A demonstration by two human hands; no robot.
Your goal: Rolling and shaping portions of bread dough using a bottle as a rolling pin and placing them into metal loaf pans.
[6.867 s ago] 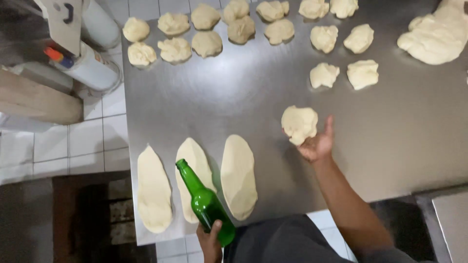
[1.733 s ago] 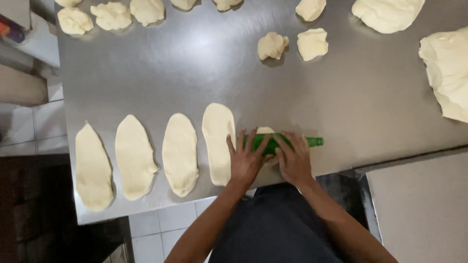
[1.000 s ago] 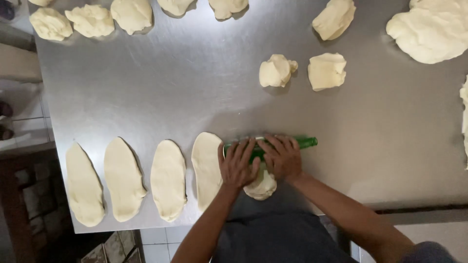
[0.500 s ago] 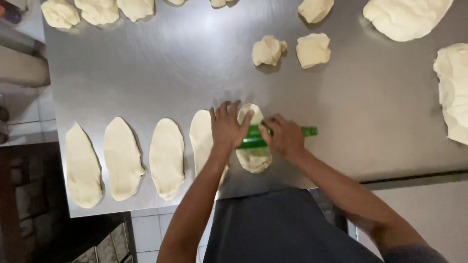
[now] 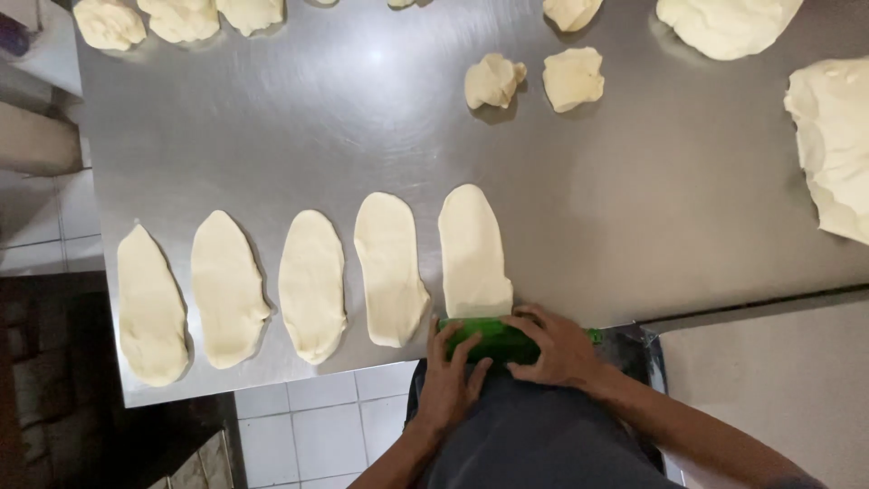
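Hands rest side by side on a green glass bottle (image 5: 493, 339) lying flat at the near edge of the steel surface (image 5: 634, 208): left hand (image 5: 453, 380) with fingers spread over it, right hand (image 5: 557, 346) curled around it. Bottle touches the near end of the rightmost flattened dough oval (image 5: 473, 251), one of five in a row. Two rough dough lumps (image 5: 534, 80) sit well apart farther back, large dough masses (image 5: 837, 145) at right.
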